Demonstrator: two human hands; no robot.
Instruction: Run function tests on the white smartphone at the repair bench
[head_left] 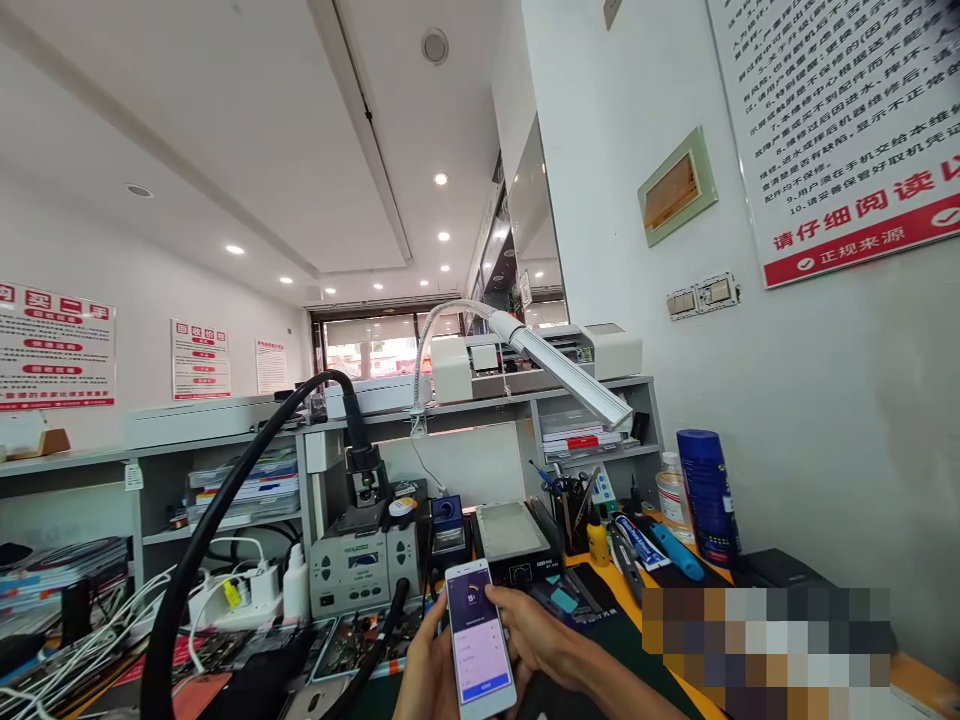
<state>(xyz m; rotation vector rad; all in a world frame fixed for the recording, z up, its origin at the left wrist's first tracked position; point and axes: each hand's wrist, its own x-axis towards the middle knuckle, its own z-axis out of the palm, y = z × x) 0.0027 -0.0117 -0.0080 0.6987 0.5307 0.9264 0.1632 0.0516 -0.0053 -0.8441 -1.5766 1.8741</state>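
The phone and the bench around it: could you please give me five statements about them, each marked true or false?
1. The left hand and the right hand are both on the white phone. True.
2. The phone's screen is dark. False: the screen is lit, with a blue bar near its bottom.
3. The tall blue can stands left of the phone. False: the tall blue can stands to the right, near the wall.
4. The lamp hangs from a curved neck. True.
5. The yellow bottle lies on its side. False: the yellow bottle stands upright.
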